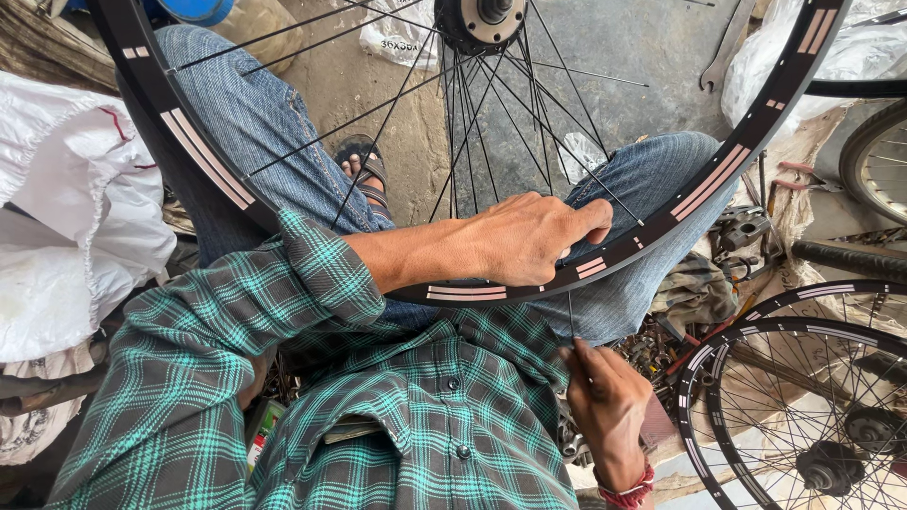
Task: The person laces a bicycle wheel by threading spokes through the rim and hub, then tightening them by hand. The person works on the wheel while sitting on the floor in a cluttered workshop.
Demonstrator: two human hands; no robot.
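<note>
The person is sitting with a black bicycle wheel rim with pale pink stripe decals [605,262] lying across the lap, its near edge resting on the blue denim jeans [255,113] so that the work stays steady at hand level. The left hand [529,236] is lying over the near part of the rim, fingers curled down around it, apparently pinning the wheel so it cannot turn or slide. Just below the rim, nearer the body, the right hand [605,401] is pinching a thin metal spoke [571,316] between closed fingers and pointing it up toward the rim's underside (the exact spot where the tip meets the rim is too small to tell). Thin wire spokes are fanning from the rim to the silver-and-black metal hub [491,19] at the far edge. A teal and grey checked shirt [416,416] is filling the near view, and a sandalled foot [364,170] is showing through the spokes on the concrete floor [624,47]. To the right, other black spoked wheels [803,397] are lying near a heap of dark metal parts [661,354]; white plastic bags [76,227] are sitting at the left.
</note>
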